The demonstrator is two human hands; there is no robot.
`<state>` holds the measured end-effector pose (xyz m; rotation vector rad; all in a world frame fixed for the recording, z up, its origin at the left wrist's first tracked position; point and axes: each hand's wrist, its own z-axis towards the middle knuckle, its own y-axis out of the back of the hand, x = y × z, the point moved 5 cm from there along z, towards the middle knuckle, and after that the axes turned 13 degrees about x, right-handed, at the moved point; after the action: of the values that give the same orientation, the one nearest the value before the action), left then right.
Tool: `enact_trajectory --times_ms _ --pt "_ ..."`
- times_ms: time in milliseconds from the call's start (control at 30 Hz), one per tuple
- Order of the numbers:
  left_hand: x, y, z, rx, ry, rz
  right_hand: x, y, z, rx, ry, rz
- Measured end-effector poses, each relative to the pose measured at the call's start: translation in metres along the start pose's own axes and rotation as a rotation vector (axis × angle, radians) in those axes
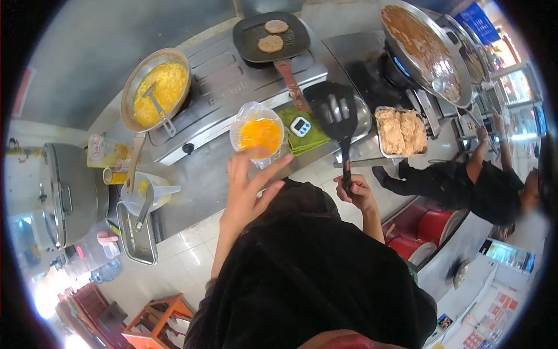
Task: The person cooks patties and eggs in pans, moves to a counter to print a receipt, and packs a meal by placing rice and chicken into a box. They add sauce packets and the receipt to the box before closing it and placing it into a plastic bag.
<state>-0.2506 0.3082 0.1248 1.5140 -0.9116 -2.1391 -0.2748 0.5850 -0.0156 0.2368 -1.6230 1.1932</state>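
My right hand (357,194) grips the handle of a black slotted spatula (334,113), its head raised over the counter edge. With fingers spread, my left hand (247,189) is just in front of a plastic-lined bowl (237,129) of orange-yellow liquid, its fingertips overlapping the bowl's near side in this view. Beside that bowl, a white digital timer (300,127) lies on a folded green cloth (314,141). Two round patties (271,43) sit in a square black grill pan (247,36) on the stove. Scrambled-looking egg (157,87) fills a round frying pan (125,99) with a grey spatula (158,107) in it.
A large wok (462,81) of brown sauce stands over a blue flame at right, above a tray of breaded pieces (401,132). Another person in black (459,183) works at far right. At left are a big pot (75,192), a plastic jug (145,192) and a metal tray (138,241).
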Motion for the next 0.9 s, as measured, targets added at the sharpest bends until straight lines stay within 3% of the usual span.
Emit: enact_trajectory --times_ms 67,133,167,200,233,267,333,433,467,533,633,767,900 --pt "-0.013 0.016 0.021 -0.099 -0.046 0.162 0.003 -0.004 0.01 0.032 -0.1 -0.052" --pt "-0.012 0.026 0.035 -0.202 0.114 0.522 0.01 -0.003 0.021 0.06 -0.197 -0.109" --pt "-0.002 0.028 0.036 -0.212 0.127 0.528 0.014 0.0 0.028 0.056 -0.213 -0.139" --pt "0.021 0.033 0.03 -0.284 0.305 0.526 0.018 0.004 0.035 0.051 -0.226 -0.167" --pt "0.043 0.038 0.022 -0.353 0.48 0.521 0.029 0.012 0.046 -0.018 -0.193 -0.231" --pt "0.056 0.037 0.015 -0.356 0.487 0.53 0.045 0.021 0.058 -0.138 -0.183 -0.312" --pt "0.077 0.038 -0.015 -0.636 0.561 0.216 0.076 0.049 0.088 -0.404 -0.212 -0.574" --pt "0.079 0.024 -0.028 -0.58 0.607 0.212 0.115 0.082 0.156 -0.524 -0.175 -0.998" --pt "0.079 0.019 -0.032 -0.581 0.619 0.215 0.118 0.092 0.176 -0.514 -0.182 -0.995" --pt "0.082 0.005 -0.034 -0.49 0.661 0.209 0.131 0.095 0.208 -0.622 -0.111 -1.506" --pt "0.086 -0.006 -0.042 -0.456 0.75 0.201 0.123 0.089 0.235 -0.678 -0.273 -1.604" --pt "0.097 -0.01 -0.053 -0.477 0.826 0.125 0.113 0.08 0.251 -0.534 -0.264 -1.446" --pt "0.1 0.003 -0.053 -0.48 0.846 0.179 0.116 0.082 0.245 -0.659 -0.267 -1.481"
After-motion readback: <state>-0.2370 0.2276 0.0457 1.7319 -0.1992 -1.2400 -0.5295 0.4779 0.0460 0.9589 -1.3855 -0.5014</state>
